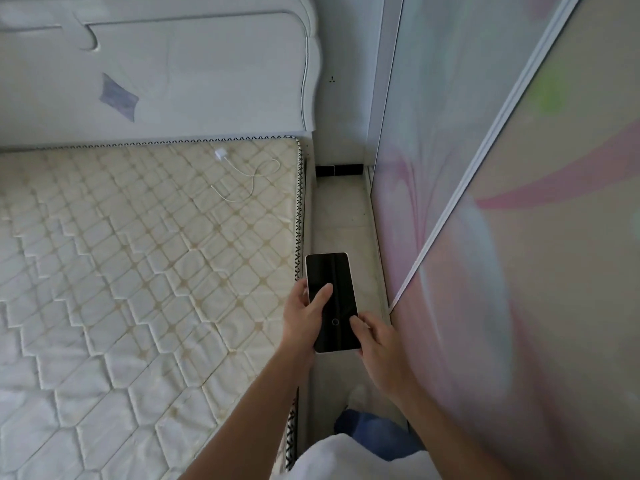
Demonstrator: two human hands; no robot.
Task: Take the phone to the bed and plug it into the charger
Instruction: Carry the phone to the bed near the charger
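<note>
A phone (337,282) with a dark screen and a white rim is held over the narrow floor gap beside the bed. My left hand (300,317) grips its left edge, thumb lying on the screen. My right hand (375,348) holds its lower right corner, thumb at the screen's edge. A white charger plug (220,154) lies on the bare quilted mattress (138,258) near the headboard. Its thin white cable (254,181) curls across the mattress, loose end pointing left. The charger lies well beyond the phone, up and to the left.
A white padded headboard (180,74) stands behind the mattress. A sliding wardrobe door (519,237) with a pastel flower print runs close along the right. Between the bed and the wardrobe is a narrow pale floor strip (341,216). My shoe (358,394) shows below.
</note>
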